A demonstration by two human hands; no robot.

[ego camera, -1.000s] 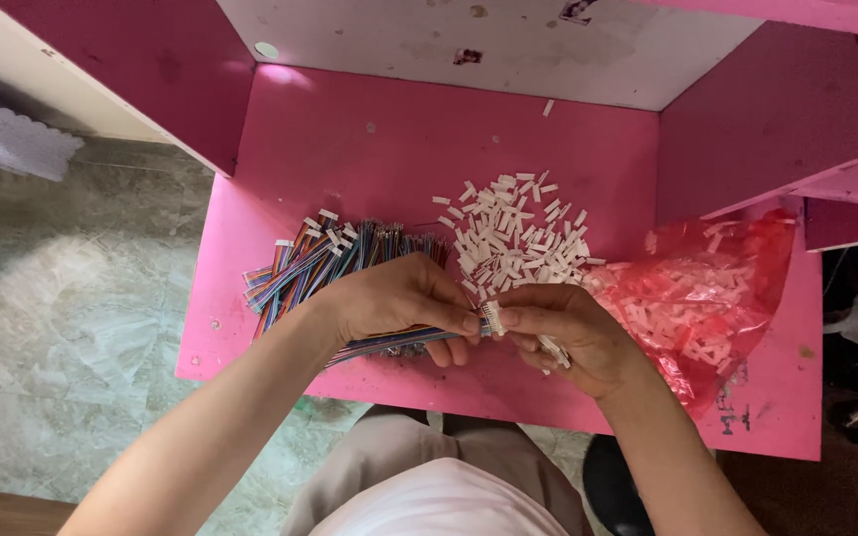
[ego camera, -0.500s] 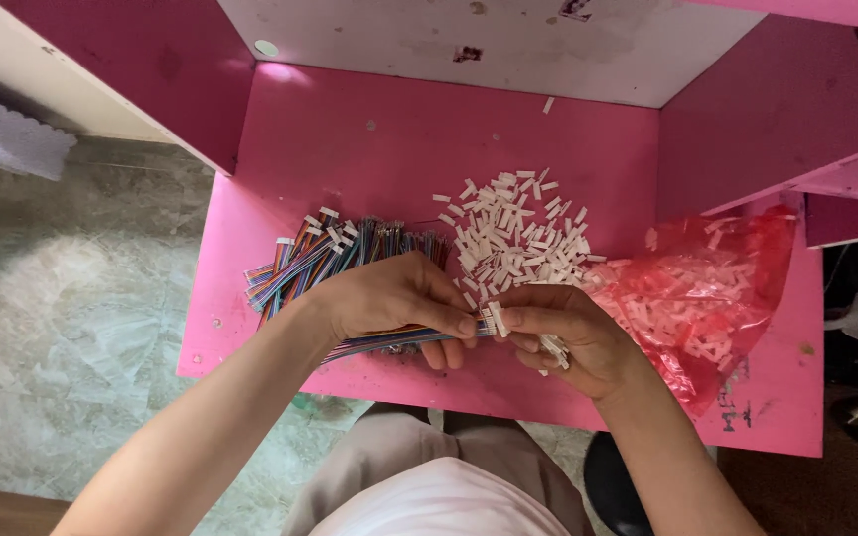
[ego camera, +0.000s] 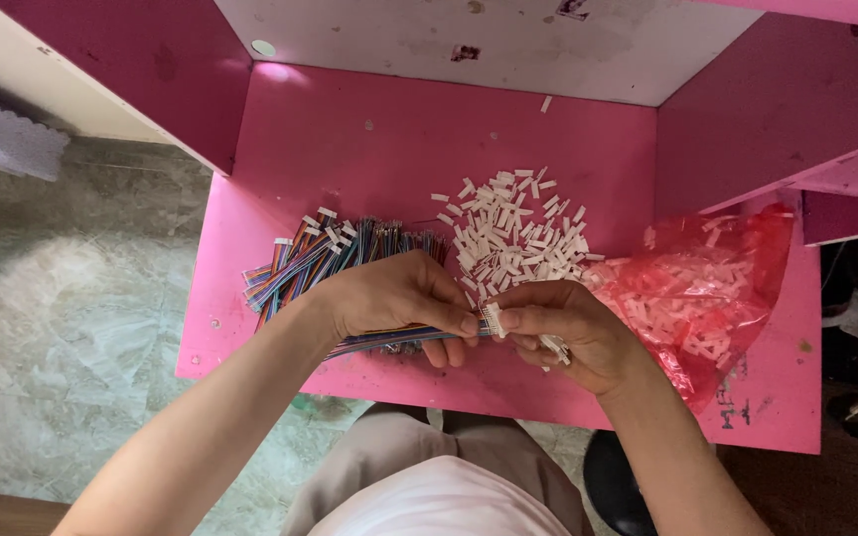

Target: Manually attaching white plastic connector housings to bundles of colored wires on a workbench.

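The pink worktop [ego camera: 369, 149] sat between pink walls. My left hand [ego camera: 394, 296] pinched a strip of coloured wires [ego camera: 389, 338], my right hand [ego camera: 563, 328] pinched a small white plug [ego camera: 492, 319]. I thought lining them up straight mattered.

Table [ego camera: 369, 149]: pink painted board, matt, scuffed, dark specks and stains. Back panel [ego camera: 508, 40] at 12 o'clock: white, chipped, dirty. Connectors [ego camera: 513, 233]: white plastic, matt, one pinched between fingers [ego camera: 464, 323]. Wires [ego camera: 320, 258]: thin plastic-insulated, multicolour, slight sheen, white plastic ends. Bag [ego camera: 717, 278] at 3 o'clock: thin red translucent plastic film, crinkled, glossy. Floor [ego camera: 52, 298] at 9 o'clock: grey-green marble-look stone, smooth, polished.
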